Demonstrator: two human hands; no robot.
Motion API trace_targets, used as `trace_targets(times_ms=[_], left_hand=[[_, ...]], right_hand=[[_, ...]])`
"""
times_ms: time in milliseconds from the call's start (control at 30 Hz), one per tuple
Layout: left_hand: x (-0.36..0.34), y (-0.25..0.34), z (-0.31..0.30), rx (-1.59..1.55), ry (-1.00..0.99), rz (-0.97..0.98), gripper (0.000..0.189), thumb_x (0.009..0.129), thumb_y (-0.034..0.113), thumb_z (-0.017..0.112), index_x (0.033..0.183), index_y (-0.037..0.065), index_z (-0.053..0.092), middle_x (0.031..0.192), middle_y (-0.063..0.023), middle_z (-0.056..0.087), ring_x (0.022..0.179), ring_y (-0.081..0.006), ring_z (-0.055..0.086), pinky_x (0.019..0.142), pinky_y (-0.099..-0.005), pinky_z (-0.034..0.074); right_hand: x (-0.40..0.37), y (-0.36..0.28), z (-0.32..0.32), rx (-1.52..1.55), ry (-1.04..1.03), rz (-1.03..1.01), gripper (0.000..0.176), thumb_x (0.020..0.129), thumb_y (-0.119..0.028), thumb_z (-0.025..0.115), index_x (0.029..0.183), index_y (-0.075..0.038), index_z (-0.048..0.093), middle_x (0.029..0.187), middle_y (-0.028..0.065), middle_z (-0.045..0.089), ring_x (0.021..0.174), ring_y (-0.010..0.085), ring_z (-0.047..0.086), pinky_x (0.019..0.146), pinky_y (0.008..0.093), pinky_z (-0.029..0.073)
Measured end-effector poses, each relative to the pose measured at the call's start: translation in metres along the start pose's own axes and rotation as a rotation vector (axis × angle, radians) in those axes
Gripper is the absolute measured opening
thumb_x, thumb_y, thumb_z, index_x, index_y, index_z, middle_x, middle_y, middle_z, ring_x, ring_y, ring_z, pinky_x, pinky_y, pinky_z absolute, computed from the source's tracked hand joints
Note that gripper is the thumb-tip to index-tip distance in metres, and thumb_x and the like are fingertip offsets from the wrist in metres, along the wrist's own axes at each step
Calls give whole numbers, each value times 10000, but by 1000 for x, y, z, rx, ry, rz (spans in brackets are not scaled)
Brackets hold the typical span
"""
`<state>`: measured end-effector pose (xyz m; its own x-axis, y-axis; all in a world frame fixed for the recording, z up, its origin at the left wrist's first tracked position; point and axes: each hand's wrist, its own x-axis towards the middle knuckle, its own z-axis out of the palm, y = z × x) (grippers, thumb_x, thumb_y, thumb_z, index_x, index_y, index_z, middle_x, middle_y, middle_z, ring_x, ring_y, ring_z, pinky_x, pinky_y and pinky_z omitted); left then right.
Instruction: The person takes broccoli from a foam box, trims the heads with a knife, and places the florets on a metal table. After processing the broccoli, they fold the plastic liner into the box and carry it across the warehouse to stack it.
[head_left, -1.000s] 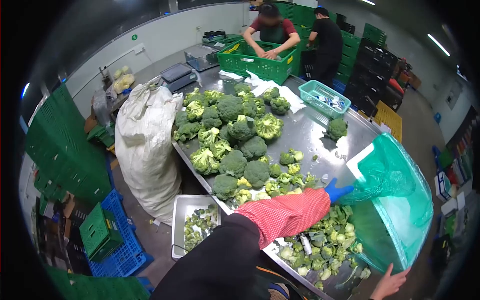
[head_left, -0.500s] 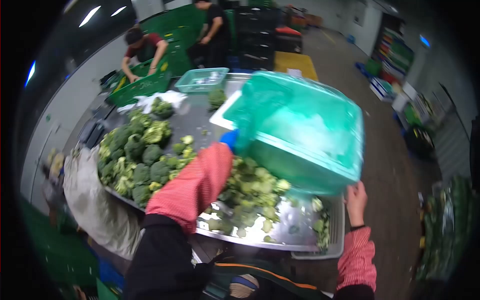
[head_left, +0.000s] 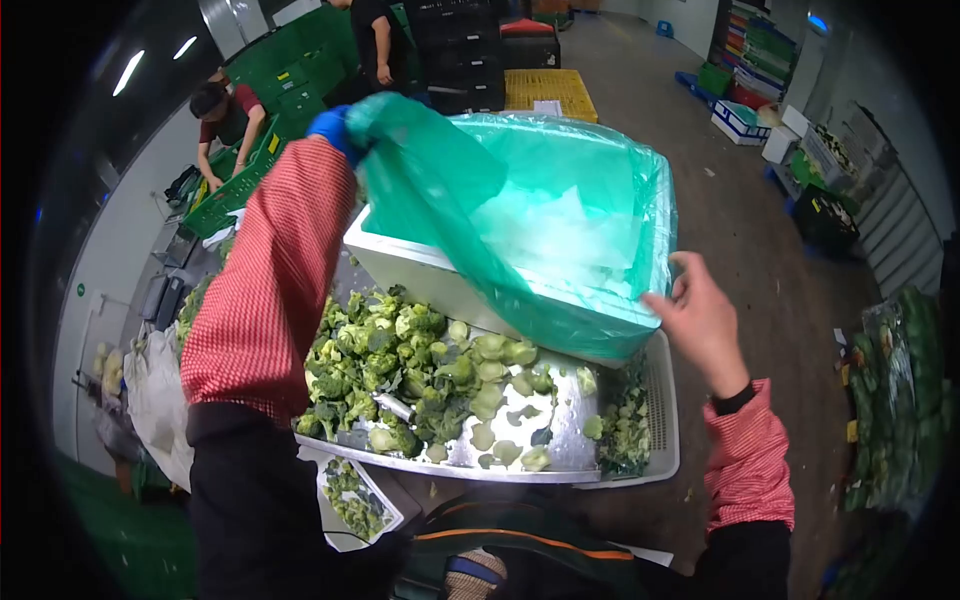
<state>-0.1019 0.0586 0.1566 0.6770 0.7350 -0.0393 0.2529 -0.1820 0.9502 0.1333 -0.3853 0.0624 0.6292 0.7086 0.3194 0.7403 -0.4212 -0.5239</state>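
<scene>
A white foam box lined with a green plastic bag sits on the metal table. My left hand, in a blue glove, grips the bag's bunched edge, lifted above the box's far left corner. At the near right corner is my bare right hand, its thumb and fingers apart and the thumb by the bag's rim. Inside the liner lies a whitish translucent sheet. Broccoli pieces and cut stems lie in front of the box, with a knife among them.
A pale plastic crate with broccoli trimmings stands under the box's right side. Below the table edge is a white container with more trimmings. Two people work at the back near green crates. A yellow crate stands behind the box.
My left hand has risen up and left, pulling the bag's edge off the box's left side. My right hand has moved up by the near right corner, fingers spread.
</scene>
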Motion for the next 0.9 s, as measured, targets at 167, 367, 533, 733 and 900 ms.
trace_targets(times_ms=[167,367,533,733,900], left_hand=[[13,-28,-66,1357,163,258,313,951,237,500,1201,61,569,1204,-127,611,1069,-209,600,941,-329,471],[100,-55,-87,-469,157,42,324,971,334,439,1132,106,604,1015,-93,667,897,-287,634,867,-414,503],[82,19,-4,-461,394,-87,273,959,335,486,1034,108,616,928,-81,655,797,-241,619,737,-397,513],[121,60,22,-384,223,347,223,947,299,533,886,95,599,758,-29,597,641,-168,572,596,-319,483],[238,77,-39,-423,294,332,213,956,263,518,981,80,624,855,-42,651,728,-160,617,673,-294,504]], right_hand=[[-10,57,53,-240,21,-468,395,716,-243,757,1026,-86,569,818,89,560,780,283,587,662,412,476],[-2,4,40,-264,102,-532,117,767,-110,656,813,-72,556,816,63,552,772,258,562,615,355,448],[8,-1,54,-258,-27,-627,104,728,-40,623,811,-53,562,776,83,558,734,261,565,603,348,450],[50,-19,3,56,34,-248,71,813,-55,621,816,-20,559,753,122,576,707,298,587,617,367,473],[21,-32,59,-283,54,-498,193,780,-95,667,957,-39,616,744,107,580,689,268,590,616,366,474]])
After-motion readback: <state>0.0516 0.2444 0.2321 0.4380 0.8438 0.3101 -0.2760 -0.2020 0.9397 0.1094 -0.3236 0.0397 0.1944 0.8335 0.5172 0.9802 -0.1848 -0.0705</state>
